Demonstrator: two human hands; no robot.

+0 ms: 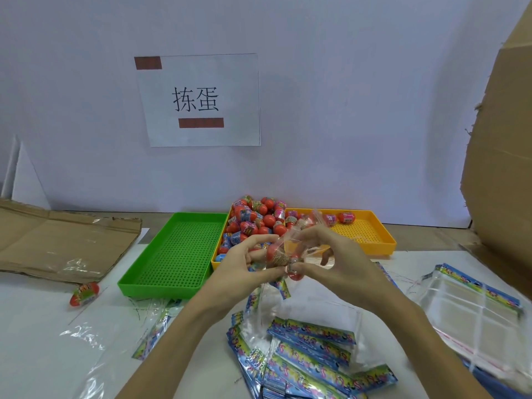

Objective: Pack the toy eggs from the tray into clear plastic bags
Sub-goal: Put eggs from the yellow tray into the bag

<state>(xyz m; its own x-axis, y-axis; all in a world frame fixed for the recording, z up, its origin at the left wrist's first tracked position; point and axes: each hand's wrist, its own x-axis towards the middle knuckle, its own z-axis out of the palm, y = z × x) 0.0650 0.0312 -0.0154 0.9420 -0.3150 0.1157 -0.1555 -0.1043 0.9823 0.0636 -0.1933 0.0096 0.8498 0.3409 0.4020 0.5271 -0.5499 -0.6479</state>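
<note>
Both hands meet above the table in front of the trays. My left hand (244,266) pinches a clear plastic bag (299,240) that holds red toy eggs (275,253). My right hand (331,260) grips the same bag from the right, fingers curled around its crinkled top. Another red egg (295,273) shows at the bag's lower end between my fingers. Behind my hands, the yellow tray (374,240) carries a heap of red toy eggs (256,220) on its left side and two loose eggs (347,217) at the back.
A green tray (172,254) stands left of the yellow one. One stray egg (84,293) lies on the table at left. Several printed bag headers (311,349) and a stack of clear bags (472,306) lie near me. Flat cardboard (57,243) at left, a cardboard box (501,139) at right.
</note>
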